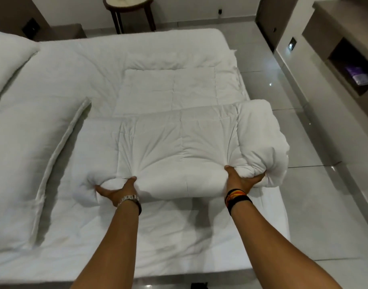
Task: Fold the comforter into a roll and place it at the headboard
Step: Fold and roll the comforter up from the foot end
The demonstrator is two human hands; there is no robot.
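Under both hands the near rolled edge of the comforter is bunched, the left hand clamped on its left part, thumb on top and fingers beneath, the right hand clamped on its right part the same way. Between the hands the roll bulges loose, so it may sag or unwind if the grips move unevenly, I judge. Just right of the right hand a thick lump of fabric overhangs the side of the bed; its weight could drag that end off toward the floor and skew the roll. Beyond the hands the unrolled part lies flat, a folded layer past it. Far left of the left hand lie pillows, likely the headboard end.
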